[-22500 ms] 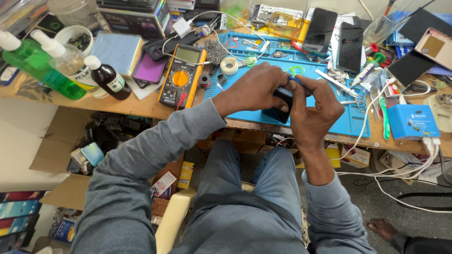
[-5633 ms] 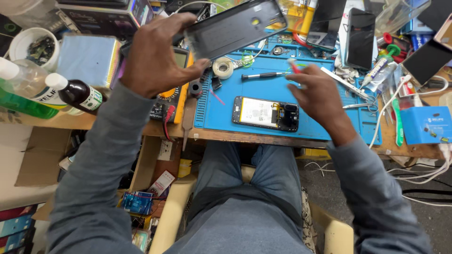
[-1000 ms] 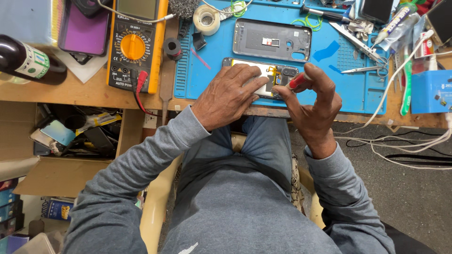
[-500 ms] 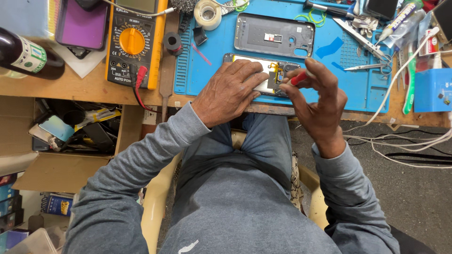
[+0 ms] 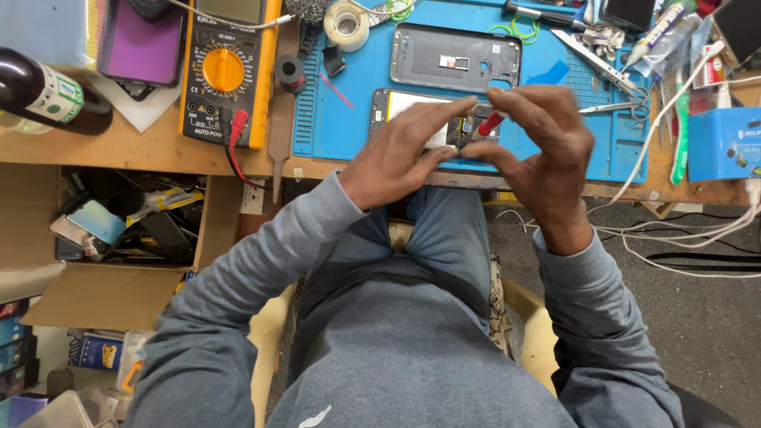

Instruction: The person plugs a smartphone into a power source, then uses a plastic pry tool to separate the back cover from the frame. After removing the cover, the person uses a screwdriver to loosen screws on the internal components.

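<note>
L hand [image 5: 400,158] lifted off open phone [image 5: 412,107], fingers spread, R hand [image 5: 539,150] pinching red-handled tool [image 5: 490,123]

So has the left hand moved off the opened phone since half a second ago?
Yes. The left hand has lifted and slid toward the blue mat's near edge, uncovering more of the opened phone.

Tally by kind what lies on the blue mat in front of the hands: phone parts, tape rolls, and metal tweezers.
Phone parts: 2, the opened phone under the left hand and right hand, and the grey back cover.
Tape rolls: 1, the white roll.
Metal tweezers: 2, one long pair and one smaller pair.
Total: 5
</note>
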The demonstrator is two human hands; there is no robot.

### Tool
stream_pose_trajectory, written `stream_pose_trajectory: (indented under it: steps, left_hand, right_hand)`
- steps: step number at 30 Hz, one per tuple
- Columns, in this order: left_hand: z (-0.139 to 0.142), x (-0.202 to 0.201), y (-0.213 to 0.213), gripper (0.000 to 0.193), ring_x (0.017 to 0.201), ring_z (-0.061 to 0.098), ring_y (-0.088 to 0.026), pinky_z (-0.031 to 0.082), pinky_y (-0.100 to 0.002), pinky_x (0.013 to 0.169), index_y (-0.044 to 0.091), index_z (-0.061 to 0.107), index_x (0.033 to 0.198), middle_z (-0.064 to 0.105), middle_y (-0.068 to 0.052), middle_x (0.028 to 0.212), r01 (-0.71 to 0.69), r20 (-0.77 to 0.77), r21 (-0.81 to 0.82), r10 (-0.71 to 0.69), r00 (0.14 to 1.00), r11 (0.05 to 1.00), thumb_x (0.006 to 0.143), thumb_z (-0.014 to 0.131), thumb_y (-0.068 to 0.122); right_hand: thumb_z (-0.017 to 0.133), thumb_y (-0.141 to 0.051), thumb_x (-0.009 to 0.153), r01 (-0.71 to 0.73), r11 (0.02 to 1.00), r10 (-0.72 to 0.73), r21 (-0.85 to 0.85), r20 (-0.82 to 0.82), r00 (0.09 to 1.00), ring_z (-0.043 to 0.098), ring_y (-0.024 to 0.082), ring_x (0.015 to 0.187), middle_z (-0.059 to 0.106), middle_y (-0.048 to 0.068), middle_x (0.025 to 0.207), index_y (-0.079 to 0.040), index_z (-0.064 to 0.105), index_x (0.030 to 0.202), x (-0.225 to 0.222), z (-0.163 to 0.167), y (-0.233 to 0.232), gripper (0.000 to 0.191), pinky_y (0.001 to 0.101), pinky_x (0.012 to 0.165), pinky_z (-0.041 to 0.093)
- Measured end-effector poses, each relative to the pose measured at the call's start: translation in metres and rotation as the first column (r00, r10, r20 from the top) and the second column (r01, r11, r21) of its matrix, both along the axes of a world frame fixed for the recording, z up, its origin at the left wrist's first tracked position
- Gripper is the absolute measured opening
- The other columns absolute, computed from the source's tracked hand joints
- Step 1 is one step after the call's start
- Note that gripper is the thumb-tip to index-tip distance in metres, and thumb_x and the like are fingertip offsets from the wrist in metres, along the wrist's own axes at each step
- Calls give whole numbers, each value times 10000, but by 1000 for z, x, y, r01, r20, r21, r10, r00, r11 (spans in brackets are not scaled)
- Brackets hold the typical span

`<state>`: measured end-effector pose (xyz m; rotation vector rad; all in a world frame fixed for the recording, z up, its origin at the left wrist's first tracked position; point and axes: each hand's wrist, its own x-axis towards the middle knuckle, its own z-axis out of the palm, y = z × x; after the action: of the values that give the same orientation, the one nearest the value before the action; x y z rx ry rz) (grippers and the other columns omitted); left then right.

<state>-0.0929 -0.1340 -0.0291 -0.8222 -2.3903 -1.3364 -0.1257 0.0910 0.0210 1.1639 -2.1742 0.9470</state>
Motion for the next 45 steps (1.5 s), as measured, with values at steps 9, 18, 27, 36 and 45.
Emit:
stream_pose_trajectory:
  steps: [9, 18, 27, 36, 45]
  left_hand:
    - [-19, -22, 29, 488, 1125, 786, -240, 666, -360, 1006, 31, 541, 1438, 788, -142, 1196, 55, 306, 593, -287, 908, 804, 996, 730, -53]
    - [11, -26, 17, 666, 1129, 802, -199, 634, -349, 1005, 108, 427, 1530, 796, -87, 1174, 121, 246, 433, -246, 937, 893, 977, 787, 15]
    - [15, -24, 19, 693, 1145, 789, -188, 628, -347, 1020, 110, 388, 1533, 800, -70, 1105, 132, 272, 473, -287, 918, 871, 976, 782, -9]
    - [17, -24, 16, 732, 1134, 764, -150, 654, -290, 1004, 105, 385, 1560, 782, -45, 1124, 161, 187, 428, -261, 947, 890, 960, 781, -31]
    - [0, -31, 9, 655, 1037, 816, -110, 629, -265, 958, 146, 412, 1562, 799, -15, 1099, 204, 146, 367, -273, 951, 908, 1041, 793, 34]
  right_hand:
    - [721, 0, 1026, -68, 998, 70, -17, 163, 984, 659, 220, 1138, 718, 87, 1183, -63, 616, 1397, 12, 17, 0, 391, 351, 974, 537]
    - [768, -5, 1094, -7, 998, 17, -56, 183, 983, 640, 194, 1075, 742, 67, 1163, -111, 656, 1413, 17, 13, -1, 354, 315, 946, 510]
    - [762, -24, 1099, -15, 996, 36, -93, 220, 975, 611, 191, 1155, 741, 56, 1193, -101, 646, 1428, 17, 14, -8, 357, 320, 986, 511]
    - [790, -30, 1072, 119, 993, -121, 24, 104, 987, 627, 223, 1180, 760, 46, 1208, -82, 624, 1431, 22, 8, -10, 399, 387, 1032, 426]
    - [839, -28, 917, 40, 999, -40, 0, 76, 996, 633, 280, 1158, 734, 117, 1195, -48, 609, 1395, 11, 16, -3, 531, 422, 1010, 492]
